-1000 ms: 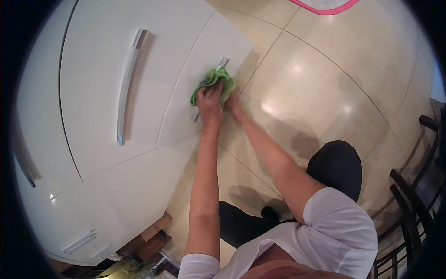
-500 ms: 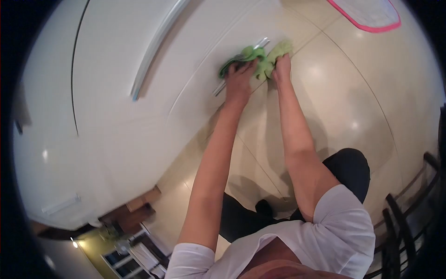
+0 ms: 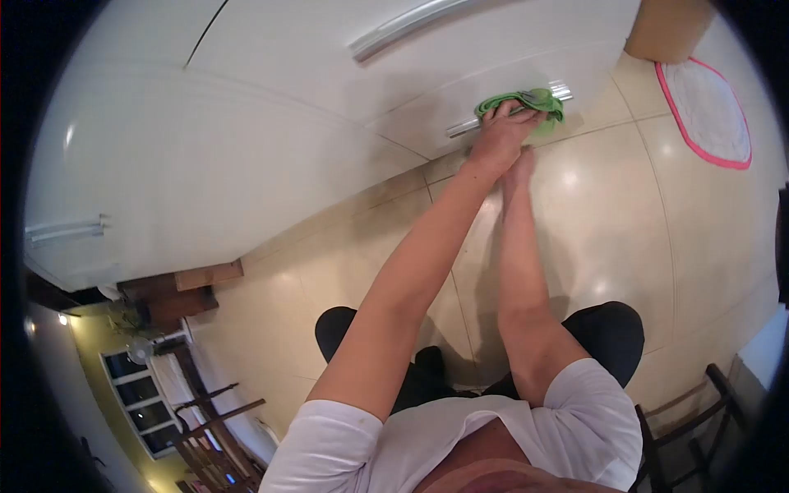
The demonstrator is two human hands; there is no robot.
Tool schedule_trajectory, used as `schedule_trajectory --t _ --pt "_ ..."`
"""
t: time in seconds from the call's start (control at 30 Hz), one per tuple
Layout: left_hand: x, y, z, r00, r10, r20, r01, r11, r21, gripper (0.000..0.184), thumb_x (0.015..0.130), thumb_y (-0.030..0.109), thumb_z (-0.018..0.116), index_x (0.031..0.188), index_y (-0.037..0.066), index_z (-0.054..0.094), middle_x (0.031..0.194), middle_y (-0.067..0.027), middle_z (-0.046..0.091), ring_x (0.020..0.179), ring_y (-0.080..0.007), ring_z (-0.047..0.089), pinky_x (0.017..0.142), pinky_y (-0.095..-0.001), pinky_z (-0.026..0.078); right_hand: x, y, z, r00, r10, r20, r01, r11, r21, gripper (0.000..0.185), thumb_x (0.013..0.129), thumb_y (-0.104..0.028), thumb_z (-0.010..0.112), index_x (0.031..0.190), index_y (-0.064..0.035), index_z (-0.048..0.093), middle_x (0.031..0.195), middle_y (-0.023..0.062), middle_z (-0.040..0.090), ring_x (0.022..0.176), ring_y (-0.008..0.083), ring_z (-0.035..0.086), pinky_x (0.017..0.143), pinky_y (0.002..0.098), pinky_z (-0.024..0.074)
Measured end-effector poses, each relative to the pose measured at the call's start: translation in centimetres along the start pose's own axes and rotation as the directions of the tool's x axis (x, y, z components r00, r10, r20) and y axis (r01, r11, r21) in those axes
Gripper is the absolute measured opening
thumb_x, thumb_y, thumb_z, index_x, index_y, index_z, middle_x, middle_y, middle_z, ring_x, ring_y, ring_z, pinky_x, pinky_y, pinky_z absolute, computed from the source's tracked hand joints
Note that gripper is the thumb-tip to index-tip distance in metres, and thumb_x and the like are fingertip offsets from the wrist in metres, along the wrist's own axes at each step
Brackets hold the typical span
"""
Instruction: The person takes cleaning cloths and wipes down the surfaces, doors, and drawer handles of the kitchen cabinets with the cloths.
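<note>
A green cloth (image 3: 534, 99) is wrapped over the metal bar handle (image 3: 464, 128) of a low white drawer front. My left hand (image 3: 500, 148) presses the cloth against that handle, its fingers bent over the fabric. Both ends of the handle stick out past the cloth. Just below and behind it is my right hand (image 3: 519, 168), close to the drawer's lower edge. Its fingers are mostly hidden by my left hand, so what they hold does not show. A paler green part of cloth hangs beside the left fingertips.
Above is another long handle (image 3: 411, 29) on the white front (image 3: 271, 140). A pink-edged white mat (image 3: 707, 115) lies on the tiled floor at right, by a brown box-like object (image 3: 670, 29). Dark chair parts (image 3: 699, 427) stand at lower right. Wooden furniture is at lower left.
The view has swung, so the handle and hands appear further right. My right hand has moved from beside the cloth to below my left hand. My left hand stays on the cloth and handle.
</note>
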State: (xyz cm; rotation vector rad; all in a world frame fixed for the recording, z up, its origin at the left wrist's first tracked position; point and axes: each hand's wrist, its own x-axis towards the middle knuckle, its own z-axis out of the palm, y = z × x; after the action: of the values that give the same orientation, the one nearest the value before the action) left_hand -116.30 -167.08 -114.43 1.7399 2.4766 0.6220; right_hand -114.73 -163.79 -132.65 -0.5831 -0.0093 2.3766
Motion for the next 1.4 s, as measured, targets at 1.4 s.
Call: schedule_trajectory --t 1.4 --pt "-29.5 -8.3 -16.8 0.695 -0.702 -0.155 0.625 0.697 -0.352 0.055 0.072 -0.015 0.04 0.118 0.006 0.062 0.108 -0.0183 0.065 0.101 -0.0302 0.062 0.09 -0.0336 0.046 -16.6 3.2 21.6 0.586 -0.321 0.744 0.792 0.029 -0.61 0.043 0.071 0.01 0.045 0.114 0.0047 0.049 0.104 0.0205 0.055 0.1 0.0341 0.053 0.092 0.041 0.041"
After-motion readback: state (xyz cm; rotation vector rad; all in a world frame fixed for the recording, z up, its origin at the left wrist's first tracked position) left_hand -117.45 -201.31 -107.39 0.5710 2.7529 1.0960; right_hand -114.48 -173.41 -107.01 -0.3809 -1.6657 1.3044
